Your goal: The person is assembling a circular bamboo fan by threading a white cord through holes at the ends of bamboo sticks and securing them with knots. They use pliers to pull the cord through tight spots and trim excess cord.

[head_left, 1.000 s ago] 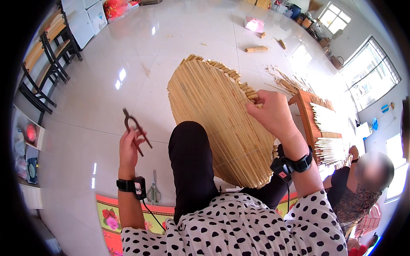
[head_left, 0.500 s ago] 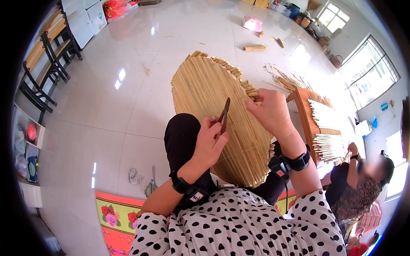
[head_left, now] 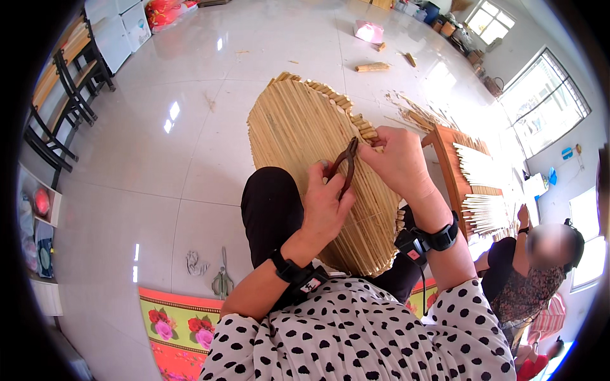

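Note:
A flat mat of bamboo slats (head_left: pixel 298 133) lies across my knee and the tiled floor. My left hand (head_left: pixel 327 206) grips dark metal pliers (head_left: pixel 347 163), whose jaws point at the mat's right edge. My right hand (head_left: pixel 397 159) pinches that edge of the mat right at the plier tips. Both wrists wear black bands.
Scissors (head_left: pixel 222 279) and a scrap of cord (head_left: pixel 194 261) lie on the floor by a floral mat (head_left: pixel 181 324). A wooden rack with bundled slats (head_left: pixel 473 184) stands at right, where another person (head_left: pixel 534 267) sits. Dark chairs (head_left: pixel 60 95) stand far left.
My left hand has swung in from the floor side with the pliers, crossed over my knee and brought them to the mat's right edge. My right hand stayed on the edge.

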### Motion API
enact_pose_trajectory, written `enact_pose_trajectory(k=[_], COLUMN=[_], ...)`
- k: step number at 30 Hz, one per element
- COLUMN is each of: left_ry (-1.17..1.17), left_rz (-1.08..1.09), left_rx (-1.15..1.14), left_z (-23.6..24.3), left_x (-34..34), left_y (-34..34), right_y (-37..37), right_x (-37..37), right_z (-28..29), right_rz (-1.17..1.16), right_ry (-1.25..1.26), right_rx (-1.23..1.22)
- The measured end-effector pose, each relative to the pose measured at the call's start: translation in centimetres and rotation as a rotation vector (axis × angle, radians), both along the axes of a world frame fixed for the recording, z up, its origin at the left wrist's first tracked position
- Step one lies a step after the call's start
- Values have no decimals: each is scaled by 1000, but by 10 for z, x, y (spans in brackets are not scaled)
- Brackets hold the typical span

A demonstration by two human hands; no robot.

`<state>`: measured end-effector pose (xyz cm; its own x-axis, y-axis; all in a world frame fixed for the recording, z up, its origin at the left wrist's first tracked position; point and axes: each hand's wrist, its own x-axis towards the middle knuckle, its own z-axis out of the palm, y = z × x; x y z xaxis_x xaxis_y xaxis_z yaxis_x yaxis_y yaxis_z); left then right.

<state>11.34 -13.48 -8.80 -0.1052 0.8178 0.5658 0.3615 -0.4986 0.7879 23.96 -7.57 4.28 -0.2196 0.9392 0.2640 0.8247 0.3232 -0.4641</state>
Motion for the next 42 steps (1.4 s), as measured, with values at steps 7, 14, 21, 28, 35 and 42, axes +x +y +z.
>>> enact_pose_trajectory(k=[7, 14, 21, 28, 35, 42], left_ry=[-47, -75, -56, -128, -106, 6], left_rz=[-1, 77, 144, 107, 151, 184], left_rx=[-3, 36, 140, 99, 56, 70], left_z=[-5, -2, -6, 0, -7, -5], left_x=[10, 18, 20, 9, 10, 13], left_y=[6, 10, 12, -1, -8, 6], right_y=[2, 0, -1, 1, 4, 6], right_x=[3, 4, 3, -3, -1, -4], right_z=[-1, -1, 3, 7, 7, 9], right_rz=[7, 74, 68, 85, 114, 94], right_ry=[-16, -77, -53, -25, -66, -115], right_rx=[5, 29, 29, 22, -9, 11])
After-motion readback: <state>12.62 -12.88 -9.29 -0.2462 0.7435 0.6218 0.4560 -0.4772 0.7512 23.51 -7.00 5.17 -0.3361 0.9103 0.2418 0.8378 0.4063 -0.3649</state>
